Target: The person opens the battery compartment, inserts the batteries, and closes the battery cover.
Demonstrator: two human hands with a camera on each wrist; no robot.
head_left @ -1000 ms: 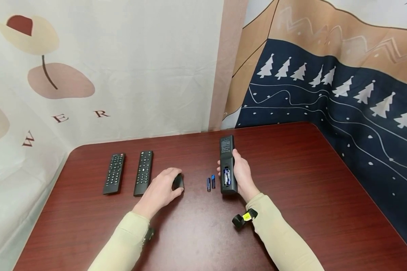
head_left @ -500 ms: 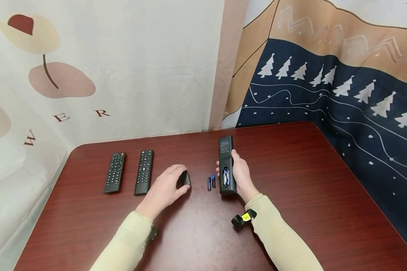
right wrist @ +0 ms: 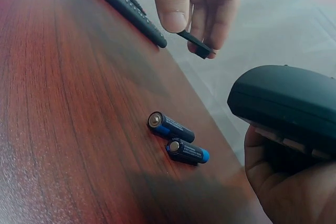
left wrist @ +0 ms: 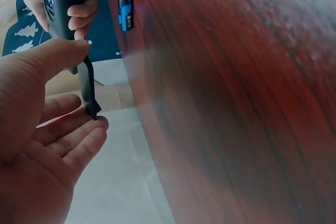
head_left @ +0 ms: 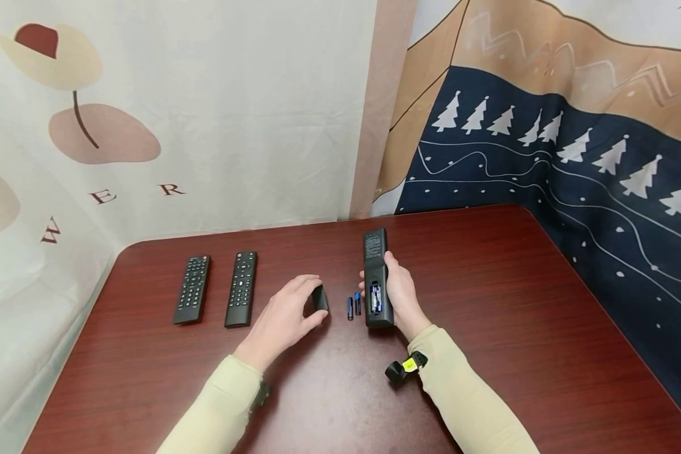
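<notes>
My left hand (head_left: pixel 284 320) pinches a small black battery cover (head_left: pixel 320 299) between thumb and fingertips, held above the table; its thin edge and clip show in the left wrist view. My right hand (head_left: pixel 404 295) grips a black remote control (head_left: pixel 376 271) with its back turned up. The remote's battery compartment is uncovered, and blue-and-silver batteries (head_left: pixel 376 297) lie inside. Between the two hands, a pair of loose blue-and-black batteries rests on the wood: one nearer the left hand (head_left: pixel 350 308), the other close by the remote. In the right wrist view, both loose batteries (right wrist: pixel 173 128) lie side by side.
Two more black remotes lie buttons up at the left, the outer remote (head_left: pixel 192 290) and the inner remote (head_left: pixel 241 289). The dark red wooden table (head_left: pixel 329 391) ends at the back against a white curtain (head_left: pixel 250 126) and a navy tree-patterned cloth (head_left: pixel 505 151).
My left hand has moved right with the battery cover, toward the remote. My right hand and its remote have drifted slightly left. The loose batteries and other remotes stay put.
</notes>
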